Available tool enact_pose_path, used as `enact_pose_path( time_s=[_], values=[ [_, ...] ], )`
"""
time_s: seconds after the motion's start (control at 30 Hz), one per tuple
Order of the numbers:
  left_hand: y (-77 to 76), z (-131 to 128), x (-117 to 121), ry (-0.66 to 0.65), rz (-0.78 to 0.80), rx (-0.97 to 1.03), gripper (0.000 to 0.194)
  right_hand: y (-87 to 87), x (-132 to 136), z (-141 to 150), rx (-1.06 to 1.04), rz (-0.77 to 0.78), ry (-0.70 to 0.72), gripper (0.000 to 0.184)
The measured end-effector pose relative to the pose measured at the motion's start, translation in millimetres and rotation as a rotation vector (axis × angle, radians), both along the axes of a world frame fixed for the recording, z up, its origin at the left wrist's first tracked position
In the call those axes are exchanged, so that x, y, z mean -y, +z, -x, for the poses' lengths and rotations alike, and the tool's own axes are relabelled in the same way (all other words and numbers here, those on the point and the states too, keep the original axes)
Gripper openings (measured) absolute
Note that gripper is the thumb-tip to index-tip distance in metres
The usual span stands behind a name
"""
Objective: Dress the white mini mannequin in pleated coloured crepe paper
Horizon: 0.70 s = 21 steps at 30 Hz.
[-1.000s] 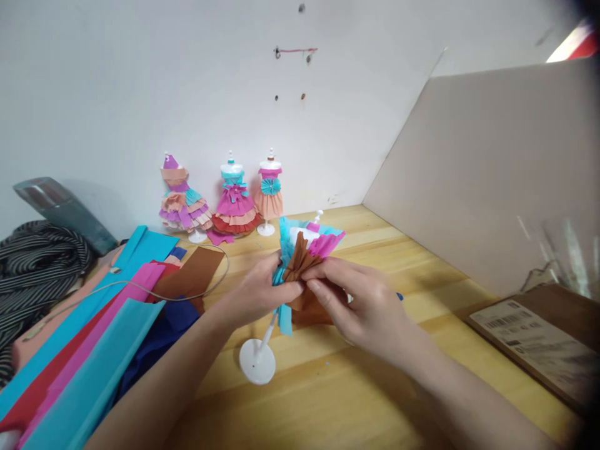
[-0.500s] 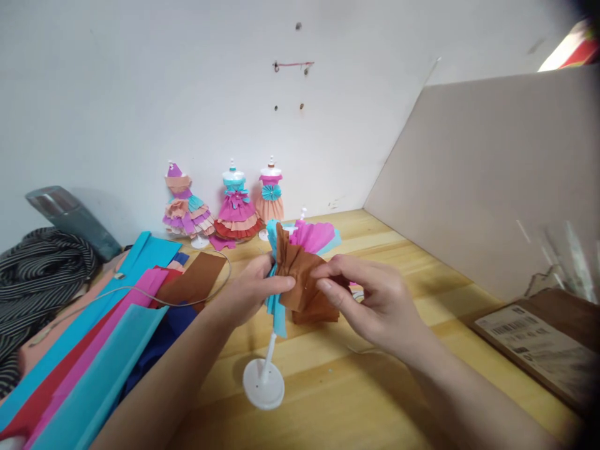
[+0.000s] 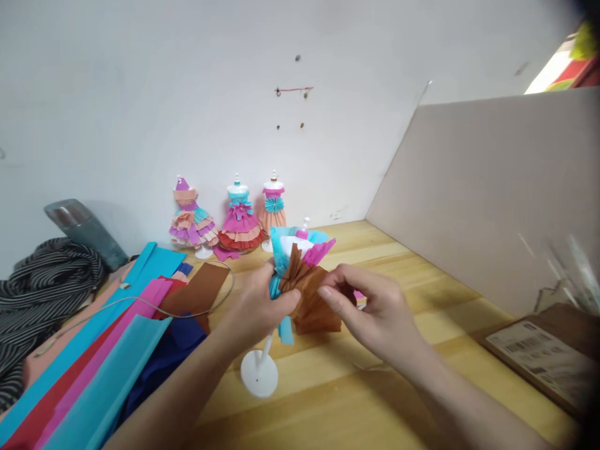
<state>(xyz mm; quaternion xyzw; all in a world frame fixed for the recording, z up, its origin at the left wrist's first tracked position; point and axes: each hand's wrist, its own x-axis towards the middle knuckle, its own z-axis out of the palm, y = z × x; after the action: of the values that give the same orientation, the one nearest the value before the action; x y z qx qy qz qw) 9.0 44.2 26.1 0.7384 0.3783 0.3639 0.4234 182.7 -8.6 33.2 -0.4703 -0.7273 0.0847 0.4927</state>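
Observation:
A small white dress form (image 3: 259, 374) tilts in front of me, its round base low and its neck knob up. Blue and magenta crepe paper (image 3: 280, 248) wraps its top. Across its front lies a gathered piece of brown crepe paper (image 3: 312, 306). My left hand (image 3: 265, 300) is closed around the form's side, thumb pressed on the brown gathers. With thumb and fingertips my right hand (image 3: 370, 300) pinches the right edge of the brown paper. A strip of light blue paper (image 3: 285, 331) hangs below my left thumb.
Three small dressed forms, including one in magenta and red (image 3: 240, 225), stand by the wall. Left lie folded crepe sheets (image 3: 103, 375), a cable (image 3: 164, 311), striped cloth (image 3: 42, 294) and a grey bottle-like object (image 3: 87, 231). A labelled cardboard package (image 3: 539, 350) lies right.
The dress form has turned and tilted in my left hand, so its white top now shows. My left thumb has shifted slightly right on the brown paper. My view has tipped up slightly.

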Motion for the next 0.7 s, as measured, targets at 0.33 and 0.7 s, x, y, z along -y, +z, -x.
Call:
enact_pose_path(
  time_s=[0.33,0.7],
  values=[
    [-6.0,-15.4,12.3,0.208,-0.186,0.044,0.043,-3.9,-2.5,3.2,-0.029,0.184,0.052,0.025],
    [-5.2,-18.6,19.4,0.075,-0.143,0.097,0.03,-14.3,-7.1,9.8,0.076,0.014,-0.122,0.028]
  ],
)
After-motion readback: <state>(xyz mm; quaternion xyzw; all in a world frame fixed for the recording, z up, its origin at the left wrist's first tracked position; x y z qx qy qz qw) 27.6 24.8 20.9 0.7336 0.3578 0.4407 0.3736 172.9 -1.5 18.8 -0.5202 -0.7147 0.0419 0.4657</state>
